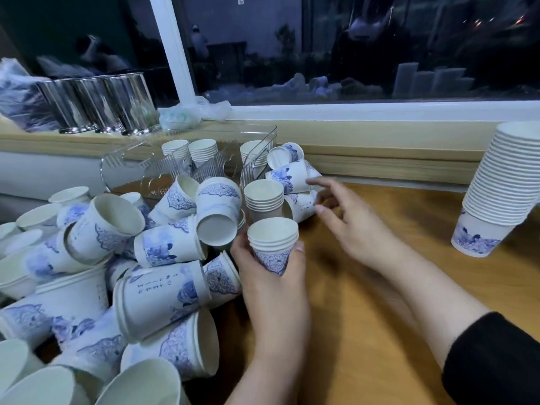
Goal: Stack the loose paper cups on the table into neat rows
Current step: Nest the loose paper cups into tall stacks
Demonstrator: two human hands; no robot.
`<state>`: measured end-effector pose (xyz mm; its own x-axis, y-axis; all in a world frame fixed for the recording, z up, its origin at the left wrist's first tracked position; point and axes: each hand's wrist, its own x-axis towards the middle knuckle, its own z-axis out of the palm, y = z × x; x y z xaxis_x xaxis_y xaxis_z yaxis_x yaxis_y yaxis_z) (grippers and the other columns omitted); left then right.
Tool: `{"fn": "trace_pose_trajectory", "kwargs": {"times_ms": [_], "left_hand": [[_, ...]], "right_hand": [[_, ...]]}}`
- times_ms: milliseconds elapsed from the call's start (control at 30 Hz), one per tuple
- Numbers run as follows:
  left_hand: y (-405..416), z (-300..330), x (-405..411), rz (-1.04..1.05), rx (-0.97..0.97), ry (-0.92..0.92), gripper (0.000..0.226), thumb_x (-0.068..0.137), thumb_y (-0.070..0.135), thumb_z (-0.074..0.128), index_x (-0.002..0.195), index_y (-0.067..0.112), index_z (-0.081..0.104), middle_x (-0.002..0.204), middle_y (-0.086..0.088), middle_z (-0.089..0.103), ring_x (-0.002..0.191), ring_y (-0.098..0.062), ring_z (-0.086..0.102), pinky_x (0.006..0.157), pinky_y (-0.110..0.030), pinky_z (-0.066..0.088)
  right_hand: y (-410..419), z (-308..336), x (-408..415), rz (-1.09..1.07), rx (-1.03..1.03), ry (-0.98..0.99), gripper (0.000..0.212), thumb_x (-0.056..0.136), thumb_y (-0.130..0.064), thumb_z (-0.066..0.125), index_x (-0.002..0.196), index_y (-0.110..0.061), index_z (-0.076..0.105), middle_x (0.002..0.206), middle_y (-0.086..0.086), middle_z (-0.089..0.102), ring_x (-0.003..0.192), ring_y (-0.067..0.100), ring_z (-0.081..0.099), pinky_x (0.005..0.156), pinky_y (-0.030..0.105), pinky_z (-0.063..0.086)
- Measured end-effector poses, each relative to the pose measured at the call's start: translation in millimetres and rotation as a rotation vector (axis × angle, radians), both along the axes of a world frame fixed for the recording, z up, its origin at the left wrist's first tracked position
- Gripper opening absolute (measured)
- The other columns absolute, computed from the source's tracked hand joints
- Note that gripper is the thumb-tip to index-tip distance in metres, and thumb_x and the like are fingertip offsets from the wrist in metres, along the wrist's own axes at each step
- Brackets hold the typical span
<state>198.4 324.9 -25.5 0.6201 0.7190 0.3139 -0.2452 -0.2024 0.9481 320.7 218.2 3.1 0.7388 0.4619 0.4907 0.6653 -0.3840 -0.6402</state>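
A heap of loose white paper cups with blue prints [111, 273] covers the left half of the wooden table [380, 331]. My left hand [271, 276] grips a short upright stack of nested cups [273, 241] near the table's middle. My right hand [347, 220] hovers with fingers spread and relaxed, its fingertips close to a cup lying on its side [292, 175] against the wall. It holds nothing. Another short upright stack [264, 197] stands just behind the held one. A tall leaning stack of cups [496, 194] stands at the far right.
A clear plastic cup holder [187, 159] with a few short stacks stands behind the heap. Shiny metal canisters [96, 103] and crumpled plastic bags [187, 114] sit on the window ledge. A dark window runs along the back.
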Motion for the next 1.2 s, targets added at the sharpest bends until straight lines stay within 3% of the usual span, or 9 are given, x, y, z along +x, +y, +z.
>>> {"fn": "trace_pose_trajectory", "kwargs": {"times_ms": [100, 233, 367, 567, 733, 833, 900, 1067, 1200], "left_hand": [[0.2, 1.4, 2.5, 0.028, -0.008, -0.016, 0.064, 0.082, 0.013, 0.079, 0.130, 0.032, 0.042, 0.129, 0.017, 0.057, 0.116, 0.010, 0.055, 0.097, -0.009, 0.040], [1.8, 0.4, 5.2, 0.038, -0.023, -0.013, 0.064, 0.080, 0.014, 0.080, 0.131, 0.029, 0.044, 0.127, 0.016, 0.058, 0.113, 0.013, 0.053, 0.092, -0.003, 0.036], [1.8, 1.2, 7.5, 0.060, -0.009, -0.020, 0.065, 0.078, 0.017, 0.082, 0.130, 0.030, 0.046, 0.127, 0.015, 0.059, 0.116, 0.009, 0.054, 0.097, -0.009, 0.039], [-3.4, 3.5, 7.3, 0.011, 0.059, -0.009, 0.069, 0.077, 0.021, 0.081, 0.134, 0.030, 0.044, 0.132, 0.012, 0.058, 0.122, -0.001, 0.055, 0.107, -0.025, 0.043], [-3.8, -1.5, 9.8, -0.041, 0.195, 0.092, 0.075, 0.072, 0.040, 0.071, 0.140, 0.034, 0.042, 0.133, 0.005, 0.060, 0.125, -0.016, 0.057, 0.108, -0.046, 0.044], [-2.4, -2.9, 15.2, -0.038, 0.256, 0.127, 0.075, 0.072, 0.037, 0.072, 0.140, 0.037, 0.040, 0.128, 0.002, 0.062, 0.121, -0.020, 0.059, 0.106, -0.048, 0.046], [-2.1, -3.4, 17.8, -0.034, 0.307, 0.139, 0.076, 0.072, 0.032, 0.074, 0.140, 0.035, 0.042, 0.130, 0.002, 0.063, 0.122, -0.019, 0.060, 0.105, -0.047, 0.046], [-4.7, -6.0, 19.0, -0.071, 0.376, 0.149, 0.083, 0.073, 0.023, 0.080, 0.147, 0.025, 0.041, 0.138, 0.003, 0.058, 0.129, -0.016, 0.054, 0.108, -0.045, 0.044], [-0.6, -3.3, 20.4, -0.061, 0.288, 0.089, 0.080, 0.074, 0.029, 0.075, 0.146, 0.030, 0.041, 0.139, 0.008, 0.058, 0.130, -0.014, 0.055, 0.109, -0.045, 0.044]], "right_hand": [[25.9, 11.0, 6.4, 0.083, -0.174, 0.007, 0.055, 0.098, -0.012, 0.052, 0.142, -0.041, 0.040, 0.099, -0.011, 0.056, 0.084, 0.003, 0.052, 0.080, 0.021, 0.041], [45.2, 14.0, 9.0, 0.159, -0.306, -0.068, 0.039, 0.097, -0.013, 0.055, 0.136, -0.020, 0.053, 0.121, 0.002, 0.061, 0.107, 0.014, 0.054, 0.094, 0.028, 0.042], [40.4, 5.4, 8.3, 0.087, -0.200, -0.114, 0.014, 0.092, -0.015, 0.062, 0.106, -0.012, 0.062, 0.099, -0.001, 0.063, 0.086, 0.011, 0.051, 0.076, 0.026, 0.040], [0.1, -8.0, -1.1, -0.118, 0.114, -0.113, 0.011, 0.094, -0.022, 0.063, 0.104, -0.022, 0.059, 0.096, -0.009, 0.062, 0.083, -0.001, 0.050, 0.076, 0.011, 0.037], [-42.0, 12.1, -9.5, -0.151, 0.485, 0.005, 0.015, 0.096, -0.044, 0.048, 0.095, -0.030, 0.054, 0.078, -0.008, 0.058, 0.071, 0.022, 0.053, 0.066, 0.037, 0.048], [-54.2, 10.6, -16.3, -0.101, 0.472, 0.012, 0.017, 0.097, -0.045, 0.046, 0.095, -0.031, 0.054, 0.081, 0.000, 0.057, 0.073, 0.019, 0.054, 0.068, 0.032, 0.049], [-54.7, 6.7, -17.7, -0.062, 0.398, 0.003, 0.016, 0.097, -0.043, 0.047, 0.097, -0.030, 0.055, 0.082, -0.006, 0.059, 0.076, 0.018, 0.054, 0.072, 0.035, 0.046], [-40.3, 4.1, -26.4, 0.101, 0.131, -0.045, 0.013, 0.099, -0.030, 0.047, 0.100, -0.024, 0.059, 0.090, -0.015, 0.062, 0.085, -0.004, 0.055, 0.079, 0.013, 0.041], [-33.3, -6.0, -20.0, -0.008, 0.219, 0.057, 0.026, 0.100, -0.037, 0.042, 0.124, -0.033, 0.052, 0.085, -0.019, 0.059, 0.084, 0.003, 0.057, 0.080, 0.019, 0.043]]}}
